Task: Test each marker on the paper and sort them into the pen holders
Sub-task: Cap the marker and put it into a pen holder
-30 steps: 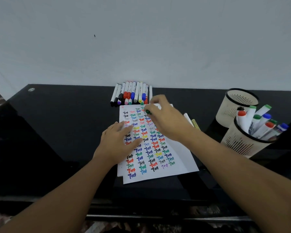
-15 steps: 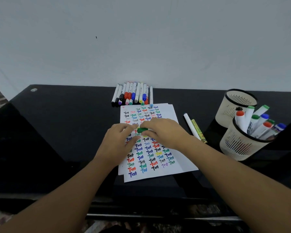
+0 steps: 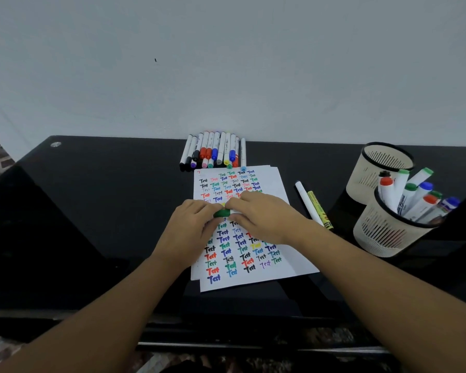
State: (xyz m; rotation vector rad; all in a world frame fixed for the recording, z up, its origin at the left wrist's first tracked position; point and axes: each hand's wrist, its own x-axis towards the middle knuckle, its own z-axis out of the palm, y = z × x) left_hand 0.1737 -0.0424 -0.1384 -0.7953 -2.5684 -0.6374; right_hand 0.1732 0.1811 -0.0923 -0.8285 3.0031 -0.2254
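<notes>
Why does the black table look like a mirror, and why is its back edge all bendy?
Head view: the table is glossy, so the near pen holder casts a dark reflection on it; the wide-angle lens bends the straight back edge; the light is soft and dim; the far markers look slightly blurry.

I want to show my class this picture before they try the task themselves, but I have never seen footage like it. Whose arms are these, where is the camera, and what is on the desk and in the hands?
There is no machine: a person wears a camera on the head, looking down at their own arms. The left hand and right hand together grip a green-capped marker above the paper, which is covered in coloured "Test" words. A row of markers lies at the back of the black desk. Two loose markers lie right of the paper. The nearer pen holder holds markers; little shows inside the farther holder.
</notes>
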